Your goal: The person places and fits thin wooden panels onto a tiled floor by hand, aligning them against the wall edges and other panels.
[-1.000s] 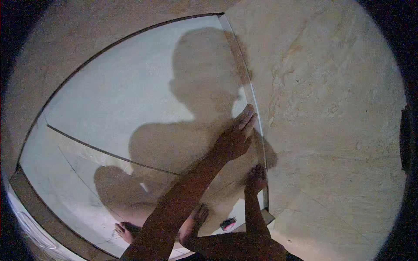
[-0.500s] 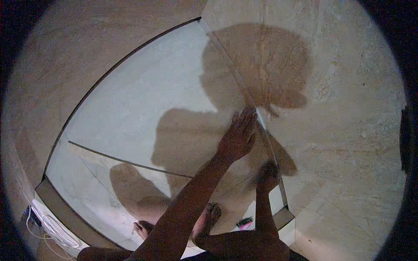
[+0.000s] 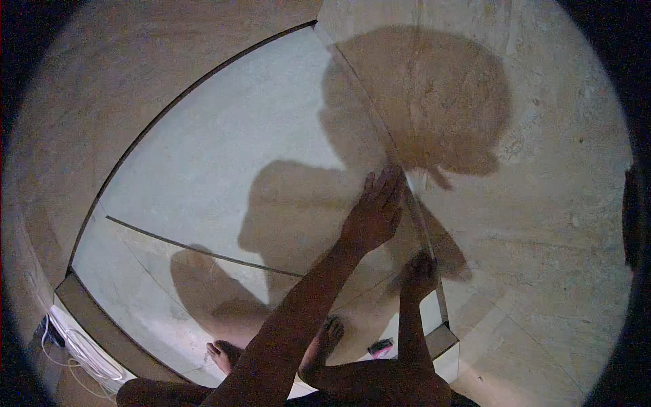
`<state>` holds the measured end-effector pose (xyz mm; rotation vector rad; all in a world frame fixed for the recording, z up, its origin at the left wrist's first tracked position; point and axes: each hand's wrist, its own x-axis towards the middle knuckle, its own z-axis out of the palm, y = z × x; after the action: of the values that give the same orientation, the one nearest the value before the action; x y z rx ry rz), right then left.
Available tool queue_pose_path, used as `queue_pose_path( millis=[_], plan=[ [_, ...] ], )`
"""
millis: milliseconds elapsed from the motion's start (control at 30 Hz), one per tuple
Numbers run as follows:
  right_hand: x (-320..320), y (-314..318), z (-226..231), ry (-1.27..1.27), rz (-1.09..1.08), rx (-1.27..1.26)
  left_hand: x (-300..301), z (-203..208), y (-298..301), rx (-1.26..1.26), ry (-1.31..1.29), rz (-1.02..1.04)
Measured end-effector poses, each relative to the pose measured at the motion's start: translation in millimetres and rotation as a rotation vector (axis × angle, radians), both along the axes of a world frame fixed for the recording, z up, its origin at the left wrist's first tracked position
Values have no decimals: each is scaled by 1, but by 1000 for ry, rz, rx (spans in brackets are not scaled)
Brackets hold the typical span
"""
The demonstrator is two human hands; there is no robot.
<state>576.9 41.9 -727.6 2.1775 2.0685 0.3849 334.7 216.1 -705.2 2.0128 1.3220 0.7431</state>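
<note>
Head shadow point(image 3: 417, 98) has slid toward three o'clock; left hand point(image 3: 373, 211) lies unclenched, fingers toward one o'clock, perhaps bracing the edge strip point(image 3: 441, 303); right hand point(image 3: 417, 277), grip I cannot tell

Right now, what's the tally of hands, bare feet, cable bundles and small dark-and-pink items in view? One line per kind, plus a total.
Hands: 2, left hand and right hand
Bare feet: 2, left foot and right foot
White cable bundle: 1
Dark-and-pink item: 1
Total: 6
</note>
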Motion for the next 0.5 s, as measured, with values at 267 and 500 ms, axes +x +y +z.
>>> queue_pose_path(
  millis=[267, 500],
  plan=[
    [-15, -2, 0, 1063, -492, 138, -1, -8, -5, 70, 1, 59],
    [-17, 9, 9, 415, -100, 160, 0, -4, -3, 77, -13, 50]
  ],
)
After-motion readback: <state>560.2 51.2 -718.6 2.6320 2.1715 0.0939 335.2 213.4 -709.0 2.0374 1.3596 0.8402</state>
